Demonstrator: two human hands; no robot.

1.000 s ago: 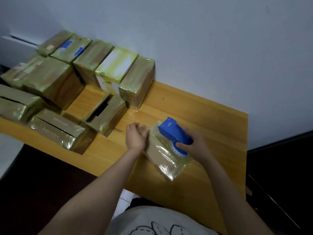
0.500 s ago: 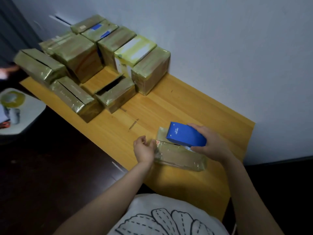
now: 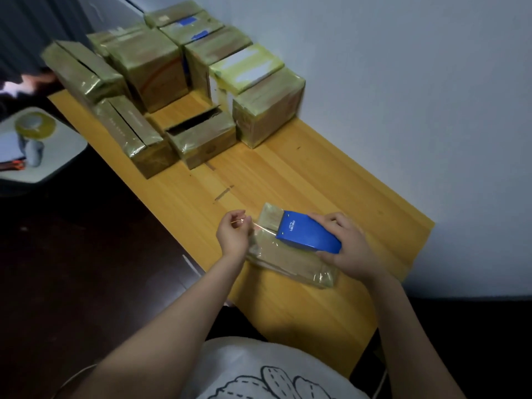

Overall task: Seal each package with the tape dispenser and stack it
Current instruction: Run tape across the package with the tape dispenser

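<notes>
A flat package (image 3: 283,257) wrapped in shiny tape lies on the wooden table (image 3: 331,180) near its front edge. On top of it rests a blue tape dispenser (image 3: 306,235), gripped by my right hand (image 3: 347,246). A strip of clear tape (image 3: 263,228) runs from the dispenser's left end to my left hand (image 3: 233,236), which pinches its free end just left of the package.
Several taped boxes (image 3: 267,110) stand in rows at the table's far left against the white wall; one low box (image 3: 201,136) has an open slot on top. A small white side table (image 3: 43,148) with a tape roll (image 3: 34,125) is left of the wooden table.
The view has shifted so the boxes sit higher and further right. My left hand has drawn back from the package and pulled a strip of tape out of the dispenser.
</notes>
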